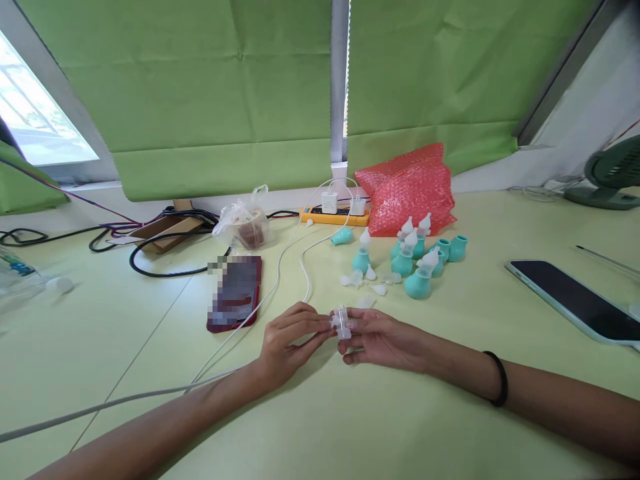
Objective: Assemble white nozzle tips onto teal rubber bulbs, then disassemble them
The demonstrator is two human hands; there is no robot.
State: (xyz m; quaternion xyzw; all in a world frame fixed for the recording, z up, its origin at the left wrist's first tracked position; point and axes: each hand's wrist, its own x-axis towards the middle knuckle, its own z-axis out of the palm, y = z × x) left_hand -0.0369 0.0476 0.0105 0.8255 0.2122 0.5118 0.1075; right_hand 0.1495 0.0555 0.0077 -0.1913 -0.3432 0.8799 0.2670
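Observation:
Between my two hands, just above the table, is a small clear plastic piece. The fingertips of my left hand pinch it from the left. From the other side the thumb and fingers of my right hand grip it, with the lower fingers curled beneath. Beyond my right hand stand several teal squeeze bulbs with white tips, such as one teal bulb. Loose clear plastic parts and a white tip lie in front of them. One teal bulb rests on its side farther back.
A dark red phone lies left, a larger phone right. White cables cross the table by my left arm. At the back are a yellow power strip, a red bubble-wrap bag, a bagged brown item and a fan.

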